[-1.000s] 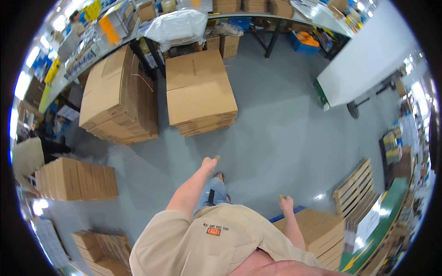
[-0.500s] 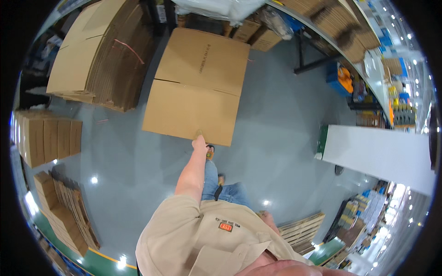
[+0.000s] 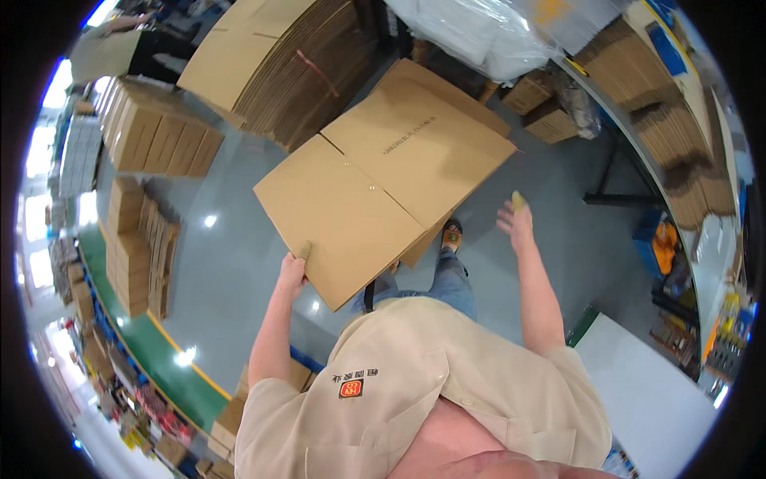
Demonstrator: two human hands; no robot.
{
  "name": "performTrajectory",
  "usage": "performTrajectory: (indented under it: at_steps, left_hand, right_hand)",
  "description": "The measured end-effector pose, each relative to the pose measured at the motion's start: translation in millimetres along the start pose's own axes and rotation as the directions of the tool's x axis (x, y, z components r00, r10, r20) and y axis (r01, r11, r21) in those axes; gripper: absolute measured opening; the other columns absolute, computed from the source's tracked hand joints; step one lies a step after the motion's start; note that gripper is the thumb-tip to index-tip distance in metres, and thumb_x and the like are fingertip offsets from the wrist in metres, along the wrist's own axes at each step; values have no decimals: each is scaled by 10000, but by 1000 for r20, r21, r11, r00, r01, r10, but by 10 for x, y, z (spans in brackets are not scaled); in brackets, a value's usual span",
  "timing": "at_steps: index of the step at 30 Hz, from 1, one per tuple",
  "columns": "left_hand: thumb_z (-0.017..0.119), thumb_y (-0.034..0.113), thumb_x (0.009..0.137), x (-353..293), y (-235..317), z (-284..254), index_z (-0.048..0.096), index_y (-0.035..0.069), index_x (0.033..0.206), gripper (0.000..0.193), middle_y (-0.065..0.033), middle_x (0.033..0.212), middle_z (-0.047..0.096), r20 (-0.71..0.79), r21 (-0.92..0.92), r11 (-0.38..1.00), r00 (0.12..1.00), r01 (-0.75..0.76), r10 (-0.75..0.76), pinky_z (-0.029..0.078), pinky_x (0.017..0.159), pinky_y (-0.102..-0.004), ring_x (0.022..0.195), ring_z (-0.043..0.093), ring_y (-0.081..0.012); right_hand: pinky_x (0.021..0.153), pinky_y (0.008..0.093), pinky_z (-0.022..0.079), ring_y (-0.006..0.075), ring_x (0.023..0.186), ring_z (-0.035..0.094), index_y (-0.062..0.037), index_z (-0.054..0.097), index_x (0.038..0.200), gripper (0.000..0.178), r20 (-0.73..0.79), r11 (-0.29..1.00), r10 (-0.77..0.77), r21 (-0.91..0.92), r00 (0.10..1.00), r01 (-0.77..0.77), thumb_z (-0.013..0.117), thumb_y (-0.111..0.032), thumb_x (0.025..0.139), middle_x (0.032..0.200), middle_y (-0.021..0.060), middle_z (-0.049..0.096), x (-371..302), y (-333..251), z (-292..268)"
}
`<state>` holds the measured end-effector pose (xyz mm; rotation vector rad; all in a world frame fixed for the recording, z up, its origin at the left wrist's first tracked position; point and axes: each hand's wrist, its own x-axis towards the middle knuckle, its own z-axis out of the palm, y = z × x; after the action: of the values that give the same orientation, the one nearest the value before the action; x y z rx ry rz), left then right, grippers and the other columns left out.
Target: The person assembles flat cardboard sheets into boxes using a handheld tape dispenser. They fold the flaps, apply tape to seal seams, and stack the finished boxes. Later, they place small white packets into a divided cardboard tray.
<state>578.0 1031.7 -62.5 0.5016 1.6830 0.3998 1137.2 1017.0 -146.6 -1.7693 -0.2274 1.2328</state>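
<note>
A large flattened brown cardboard box (image 3: 383,184) is lifted off the floor in front of me. My left hand (image 3: 292,271) grips its near left edge, thumb over the top face. My right hand (image 3: 517,222) hovers apart from the sheet, just right of its near corner, fingers spread and holding nothing. My foot in a dark shoe (image 3: 452,236) shows under the sheet's edge.
A tall stack of flat cartons (image 3: 271,56) stands behind the sheet. More carton stacks (image 3: 155,136) line the left. A white plastic bundle (image 3: 479,32) and small boxes (image 3: 550,120) sit at the back right under a table. A white tabletop (image 3: 654,391) lies lower right.
I have turned toward the carton pile. My left hand has taken hold of the top flat carton and lifted its near edge. My right hand has come up beside it.
</note>
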Motion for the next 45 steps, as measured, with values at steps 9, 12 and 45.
performTrajectory:
  at_steps: [9, 12, 45]
  left_hand:
    - [609, 240, 1004, -781, -87, -146, 594, 53, 1278, 332, -50, 1106, 696, 79, 107, 972, 973, 209, -218, 600, 699, -291, 906, 698, -114]
    - [597, 274, 997, -841, 37, -199, 521, 32, 1400, 476, -139, 1231, 653, -177, 318, 924, 971, 211, -161, 579, 827, -350, 1024, 685, -241]
    - [544, 16, 842, -852, 2103, -79, 535, -47, 1309, 471, -284, 900, 681, 409, 893, -100, 702, -438, 583, 496, 777, -531, 843, 632, -463]
  right_hand:
    - [651, 256, 568, 122, 797, 668, -41, 366, 1451, 541, 131, 993, -103, 64, 986, 95, 587, -236, 997, 1046, 49, 669, -248, -910, 140]
    - [635, 269, 571, 129, 761, 663, -39, 366, 1430, 489, 79, 989, -134, -46, 988, 138, 525, -127, 976, 1025, 75, 661, -746, -1016, 274]
    - [870, 433, 555, 225, 1099, 642, -85, 512, 1357, 458, 289, 866, -93, -449, 953, 221, 529, -227, 922, 1260, 97, 622, -1121, -2507, 787]
